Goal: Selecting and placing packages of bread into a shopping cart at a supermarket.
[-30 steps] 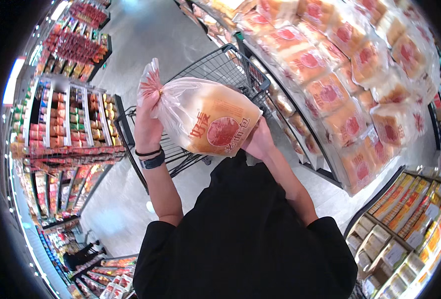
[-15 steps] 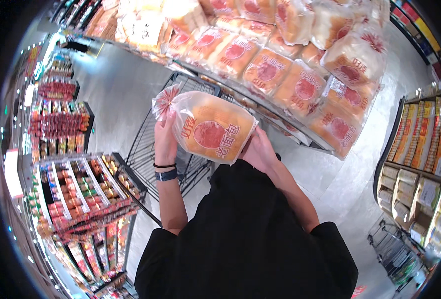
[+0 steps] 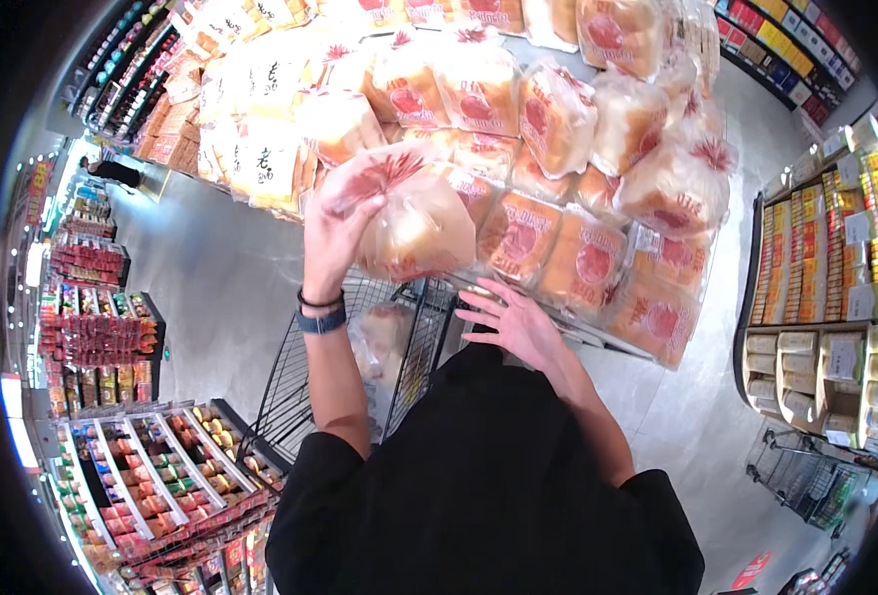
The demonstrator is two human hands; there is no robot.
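**One hand now carries the bread bag, the other has let go**

The clearest change is in the right hand (image 3: 518, 322). Half a second ago it was supporting the bag from below; now it is off the bag, the fingers spread open and flat, holding nothing. It hovers just above the rim of the wire shopping cart (image 3: 290, 397), near the front edge of the bread display (image 3: 598, 268).

The left hand (image 3: 335, 233) has taken over alone. It is closed on the gathered red neck of the bag of bread (image 3: 414, 223), with the fingers wrapped around the twisted top, and the loaf hangs below and to the right of it. A dark band sits on this wrist.

The bag has also moved. Before, it was held in front of the chest over the cart; now it is lifted higher, close to the stacked loaves on the display, perhaps touching them, but I cannot tell this surely. It is still above the far end of the cart, not inside it.

Inside the cart another pale packet (image 3: 384, 342) lies behind the wires. The view has turned too, so the display now fills the upper part and the shelves of small goods (image 3: 826, 268) stand on the right.

In my judgement the bag is being handled with one hand only, and its weight hangs all from the neck.
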